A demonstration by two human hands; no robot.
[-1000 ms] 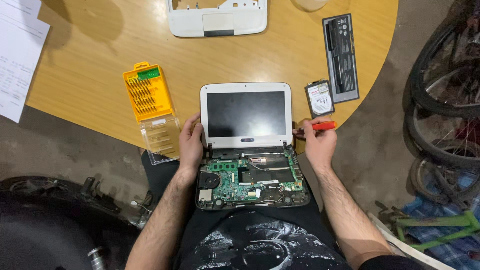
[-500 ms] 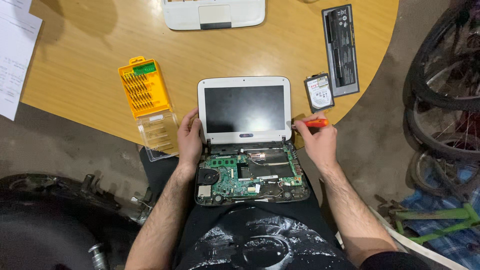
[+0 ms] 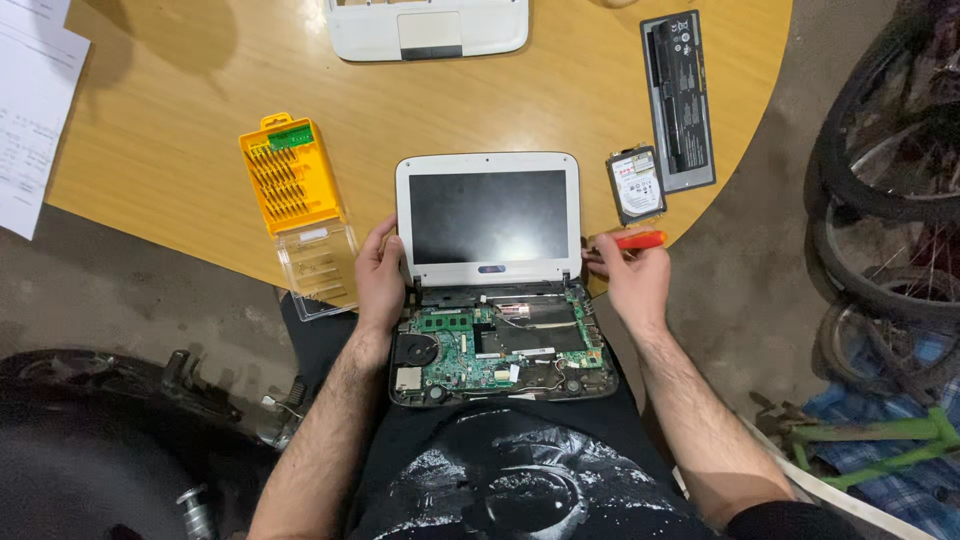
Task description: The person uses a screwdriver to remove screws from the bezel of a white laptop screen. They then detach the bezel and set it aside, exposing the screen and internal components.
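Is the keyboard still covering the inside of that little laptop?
No, the laptop base lies open with its green circuit board bare, beside the left hand.

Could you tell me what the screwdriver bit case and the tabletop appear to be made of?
The screwdriver bit case looks like moulded plastic: an opaque yellow tray with a see-through hinged lid lying open. The tabletop looks like wood or wood-look laminate: warm tan, faint grain, a soft sheen; which one cannot be told.
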